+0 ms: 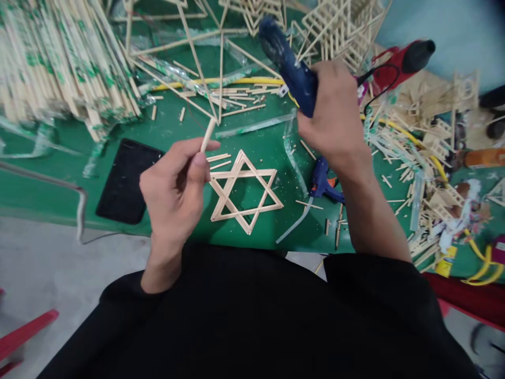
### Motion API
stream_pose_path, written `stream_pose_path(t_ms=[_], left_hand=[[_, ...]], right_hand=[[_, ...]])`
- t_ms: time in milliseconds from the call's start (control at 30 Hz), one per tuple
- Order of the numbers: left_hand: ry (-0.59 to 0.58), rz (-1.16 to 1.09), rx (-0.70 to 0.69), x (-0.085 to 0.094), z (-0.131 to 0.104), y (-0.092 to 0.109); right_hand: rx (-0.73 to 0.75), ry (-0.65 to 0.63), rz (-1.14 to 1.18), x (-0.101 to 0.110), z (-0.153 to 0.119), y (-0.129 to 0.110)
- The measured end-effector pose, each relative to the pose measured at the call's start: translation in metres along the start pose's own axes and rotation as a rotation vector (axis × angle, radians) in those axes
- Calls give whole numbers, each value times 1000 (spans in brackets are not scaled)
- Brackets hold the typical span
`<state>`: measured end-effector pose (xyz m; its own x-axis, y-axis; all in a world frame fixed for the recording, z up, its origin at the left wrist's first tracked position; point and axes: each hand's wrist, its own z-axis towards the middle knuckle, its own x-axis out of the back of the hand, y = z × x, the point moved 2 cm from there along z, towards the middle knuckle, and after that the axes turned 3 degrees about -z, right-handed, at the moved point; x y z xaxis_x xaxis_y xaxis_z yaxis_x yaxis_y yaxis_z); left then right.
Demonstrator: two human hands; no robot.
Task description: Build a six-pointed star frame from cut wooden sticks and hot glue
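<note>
My left hand [175, 187] pinches a short piece of pale wooden stick [208, 135] between thumb and fingers, pointing up. Above the table, my right hand [333, 113] is wrapped round a dark blue, dusty, elongated tool [288, 63] whose exact kind I cannot make out. Between and below the hands, a six-pointed star frame [258, 211] made of wooden sticks lies flat on the green table [252, 134]. Under my right forearm rests a blue glue gun [321, 181] with a clear glue stick [294, 221] trailing from its rear.
Wrapped chopstick bundles [59, 63] pile up at the back left, near a black tablet-like slab [128, 181]. Stick frames [335, 26] stand at the back. A red-and-black power tool [402, 66], a yellow cable [418, 139] and wood scraps [410, 163] crowd the right.
</note>
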<state>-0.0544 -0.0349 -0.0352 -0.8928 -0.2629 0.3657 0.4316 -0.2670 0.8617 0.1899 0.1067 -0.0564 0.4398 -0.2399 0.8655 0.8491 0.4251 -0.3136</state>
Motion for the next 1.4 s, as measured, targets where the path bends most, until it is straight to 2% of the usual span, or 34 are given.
stream_pose_path(t_ms=[100,167,233,333,667,900,1033,1200,1300,1400], left_hand=[[12,-62,-22,-2,3,7],[-4,-29,-25,-3,4,11],[-15,21,-65,-5,6,15],[-31,74,-148,-7,8,18],[-15,207,-272,-10,10,22],[-16,328,-357,-17,27,23],[-114,377,-305,-26,51,17],[-278,406,-238,-50,86,4],[-357,415,-210,-63,98,-2],[-386,415,-188,-67,103,-5]], right_hand=[[79,46,6,26,-25,-40],[109,15,71,36,-43,-62],[118,-24,139,40,-57,-76],[112,-12,178,40,-68,-83],[136,8,128,37,-76,-78],[-26,-94,88,16,-64,-67],[-157,-125,93,-6,-52,-55],[-300,-99,144,-33,-42,-36],[-344,-89,151,-43,-42,-28],[-367,-106,144,-44,-44,-26]])
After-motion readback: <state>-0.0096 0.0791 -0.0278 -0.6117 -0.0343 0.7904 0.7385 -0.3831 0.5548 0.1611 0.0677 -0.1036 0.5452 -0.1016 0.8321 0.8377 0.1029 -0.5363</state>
